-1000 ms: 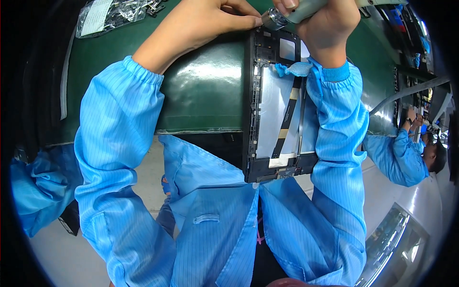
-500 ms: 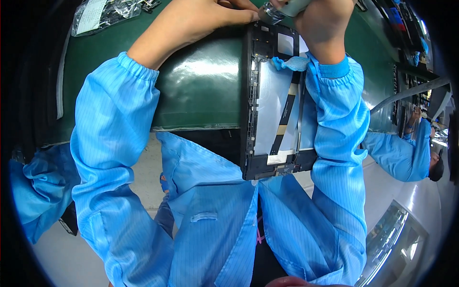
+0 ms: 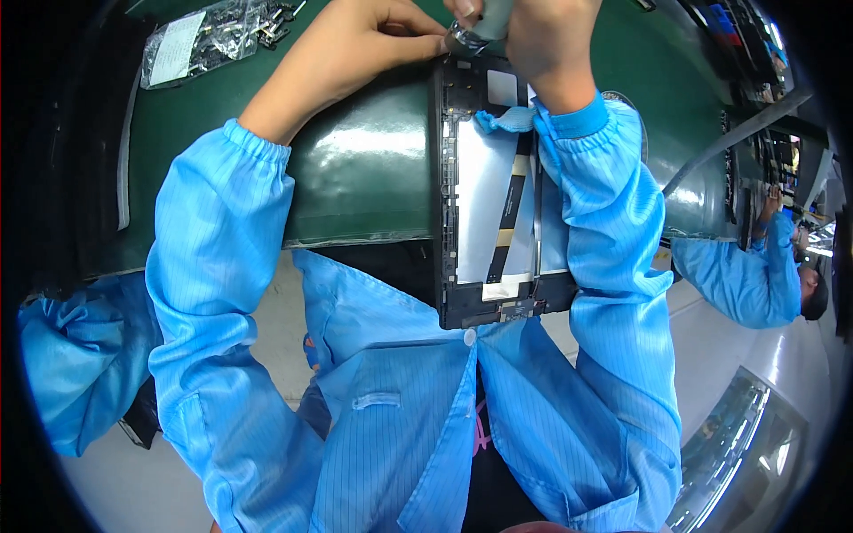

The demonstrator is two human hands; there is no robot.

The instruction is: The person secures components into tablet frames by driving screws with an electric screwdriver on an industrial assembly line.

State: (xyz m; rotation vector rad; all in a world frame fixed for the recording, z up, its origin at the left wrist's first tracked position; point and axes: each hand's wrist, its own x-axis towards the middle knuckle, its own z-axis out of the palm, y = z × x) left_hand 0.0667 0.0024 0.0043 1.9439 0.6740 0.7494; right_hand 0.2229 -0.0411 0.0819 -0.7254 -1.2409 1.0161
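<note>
An opened tablet-like device [image 3: 484, 186] with a black frame, silver inner plates and dark ribbon cables lies under my right forearm. Its near end juts past the table's front edge. My right hand [image 3: 553, 49] grips an electric screwdriver [image 3: 490, 22], a grey-green cylinder with a shiny metal nose, at the device's far edge. Close to that nose, my left hand [image 3: 360, 40] has its thumb and finger pinched together at the far left corner. Whatever is between those fingertips is hidden. A light-blue band [image 3: 506, 119] from the right cuff hangs over the device.
On the green table mat [image 3: 364, 178], a clear bag of small metal parts [image 3: 218, 40] lies at the far left. A grey strap or cable [image 3: 742, 133] runs along the right. People in blue workwear sit to the left and right [image 3: 742, 280].
The device and both hands have shifted left and slightly nearer in the picture, with the screwdriver still at the far edge. The bag of parts shows more fully.
</note>
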